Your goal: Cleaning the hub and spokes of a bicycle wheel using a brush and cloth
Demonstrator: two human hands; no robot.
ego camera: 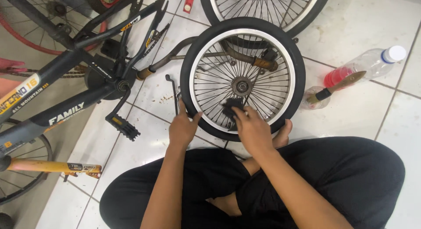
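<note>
A small bicycle wheel (245,27) with a black tyre, silver rim and thin spokes lies flat on the white tiled floor in front of my crossed legs. My left hand (182,128) rests on the tyre's near-left edge, fingers spread against it. My right hand (252,128) presses a dark cloth (231,105) onto the spokes just below the hub (241,85). My bare foot pokes out under the tyre's near-right edge.
A black bicycle frame (74,101) with pedal (124,125) and crank lies to the left. A second wheel (263,5) lies beyond. At the right, a clear plastic bottle of red liquid (364,64) and a paintbrush (335,86) in a cut bottle base.
</note>
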